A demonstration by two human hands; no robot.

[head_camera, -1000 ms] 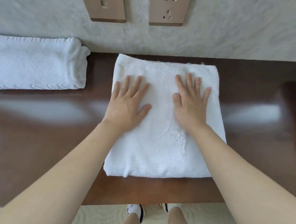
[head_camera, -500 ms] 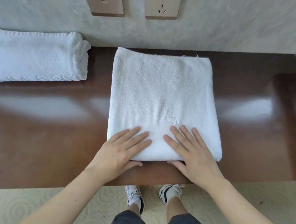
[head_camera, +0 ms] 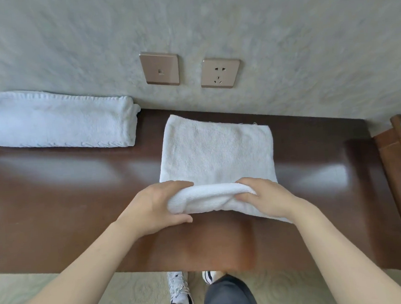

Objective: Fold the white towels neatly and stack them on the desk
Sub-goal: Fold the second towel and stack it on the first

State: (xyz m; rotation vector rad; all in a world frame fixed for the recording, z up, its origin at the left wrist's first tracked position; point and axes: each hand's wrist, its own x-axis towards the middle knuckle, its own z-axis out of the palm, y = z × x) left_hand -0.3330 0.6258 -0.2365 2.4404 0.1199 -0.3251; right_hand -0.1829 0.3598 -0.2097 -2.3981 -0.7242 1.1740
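I have the white towel (head_camera: pixel 216 150) lying on the dark wooden table (head_camera: pixel 67 196), its far edge close to the wall and its long axis running away from me. My left hand (head_camera: pixel 153 207) and right hand (head_camera: pixel 267 199) each grip the near edge, one toward each near corner, fingers curled over the top of the cloth and thumbs tucked beneath, so the hem is lifted into a soft roll between them. The rest of the towel lies flat directly beyond my fingers, toward the wall. I judge the coming fold goes straight forward, near edge carried over to meet the far edge, with both hands about equally placed, so neither leads. A second folded towel (head_camera: pixel 55 119) rests to the left against the wall, well apart from this one; I take it as the likely place for stacking.
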